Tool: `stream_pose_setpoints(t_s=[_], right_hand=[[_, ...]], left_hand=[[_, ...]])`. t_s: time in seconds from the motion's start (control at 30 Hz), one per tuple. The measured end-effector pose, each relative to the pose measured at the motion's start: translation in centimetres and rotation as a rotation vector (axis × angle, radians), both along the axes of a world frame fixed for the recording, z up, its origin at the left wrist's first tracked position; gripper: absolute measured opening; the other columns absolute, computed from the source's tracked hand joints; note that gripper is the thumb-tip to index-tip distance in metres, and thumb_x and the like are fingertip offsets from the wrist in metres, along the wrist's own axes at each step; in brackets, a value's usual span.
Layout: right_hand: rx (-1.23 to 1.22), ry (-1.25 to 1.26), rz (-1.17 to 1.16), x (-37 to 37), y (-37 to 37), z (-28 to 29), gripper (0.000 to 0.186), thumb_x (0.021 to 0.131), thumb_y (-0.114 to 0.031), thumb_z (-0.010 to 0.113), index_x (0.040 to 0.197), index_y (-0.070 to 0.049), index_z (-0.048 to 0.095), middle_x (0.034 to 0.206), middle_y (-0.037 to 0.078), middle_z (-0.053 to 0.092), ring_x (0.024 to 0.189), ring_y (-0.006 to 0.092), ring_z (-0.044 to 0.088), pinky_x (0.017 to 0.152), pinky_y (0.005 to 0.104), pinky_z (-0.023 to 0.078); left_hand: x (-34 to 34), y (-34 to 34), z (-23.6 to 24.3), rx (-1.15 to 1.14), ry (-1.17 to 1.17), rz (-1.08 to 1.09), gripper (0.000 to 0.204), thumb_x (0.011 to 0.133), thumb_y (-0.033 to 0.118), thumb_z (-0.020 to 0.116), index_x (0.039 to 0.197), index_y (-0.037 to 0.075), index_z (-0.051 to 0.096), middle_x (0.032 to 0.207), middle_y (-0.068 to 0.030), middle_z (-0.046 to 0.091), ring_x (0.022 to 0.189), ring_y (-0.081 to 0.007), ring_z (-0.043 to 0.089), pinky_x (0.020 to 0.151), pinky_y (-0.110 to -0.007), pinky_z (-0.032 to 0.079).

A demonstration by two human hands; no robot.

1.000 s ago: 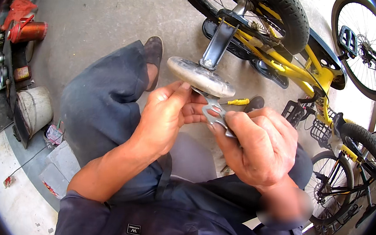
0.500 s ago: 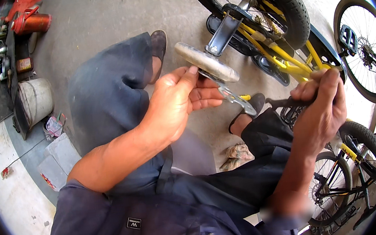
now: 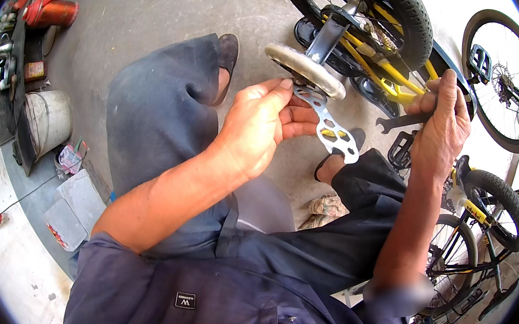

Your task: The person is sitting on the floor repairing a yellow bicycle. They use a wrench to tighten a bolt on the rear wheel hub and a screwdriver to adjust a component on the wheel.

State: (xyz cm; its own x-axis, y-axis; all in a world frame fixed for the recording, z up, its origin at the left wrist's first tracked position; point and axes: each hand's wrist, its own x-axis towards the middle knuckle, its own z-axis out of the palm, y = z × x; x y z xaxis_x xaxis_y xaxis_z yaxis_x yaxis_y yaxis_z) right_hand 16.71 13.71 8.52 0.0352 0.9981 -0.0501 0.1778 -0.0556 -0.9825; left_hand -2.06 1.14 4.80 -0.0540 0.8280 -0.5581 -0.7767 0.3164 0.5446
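My left hand (image 3: 252, 125) pinches a flat silver multi-hole spanner (image 3: 323, 116) between thumb and fingers. Its upper end is at the hub of a small training wheel (image 3: 328, 84); whether it sits on a nut is hidden. A black bracket (image 3: 327, 38) joins that little wheel to the rear-wheel area of a yellow-framed child's bike (image 3: 396, 78). In my right hand (image 3: 443, 120), fingers wrapped round its handle, is a dark open-ended wrench (image 3: 398, 123). The wrench jaw points left, apart from the flat spanner.
More bicycles stand at the right, with a large wheel (image 3: 504, 79) and a small black-tyred one (image 3: 498, 206). On the left are a whitish bucket (image 3: 53, 120), a red canister (image 3: 51, 12) and a flat grey box (image 3: 75, 210). My knees flank the work.
The flat spanner has turned so its broad holed face shows, its free end hanging lower. The open-ended wrench's jaw has come into clearer view. The scene has shifted slightly.
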Motion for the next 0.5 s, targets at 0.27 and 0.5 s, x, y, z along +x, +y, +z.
stream_pose_setpoints(t_s=[0.27, 0.5], right_hand=[[-0.029, 0.003, 0.052, -0.01, 0.24, -0.68, 0.03, 0.094, -0.028, 0.061, 0.085, 0.001, 0.061, 0.055, 0.002, 0.052, 0.05, 0.0104, 0.052, 0.052, 0.023, 0.043], [-0.079, -0.046, 0.072, -0.24, -0.05, -0.86, 0.029, 0.094, -0.027, 0.06, 0.085, 0.0, 0.06, 0.055, 0.002, 0.05, 0.05, 0.0105, 0.051, 0.052, 0.0228, 0.042]], left_hand=[[-0.56, -0.42, -0.2, 0.102, -0.122, -0.003, 0.023, 0.096, 0.01, 0.046, 0.112, -0.007, 0.051, 0.11, -0.0202, 0.06, 0.099, -0.0278, 0.063, 0.087, -0.038, 0.054], [-0.31, -0.42, -0.43, 0.028, -0.036, -0.019, 0.025, 0.097, 0.011, 0.047, 0.114, -0.007, 0.051, 0.109, -0.0169, 0.062, 0.095, -0.026, 0.065, 0.086, -0.036, 0.054]])
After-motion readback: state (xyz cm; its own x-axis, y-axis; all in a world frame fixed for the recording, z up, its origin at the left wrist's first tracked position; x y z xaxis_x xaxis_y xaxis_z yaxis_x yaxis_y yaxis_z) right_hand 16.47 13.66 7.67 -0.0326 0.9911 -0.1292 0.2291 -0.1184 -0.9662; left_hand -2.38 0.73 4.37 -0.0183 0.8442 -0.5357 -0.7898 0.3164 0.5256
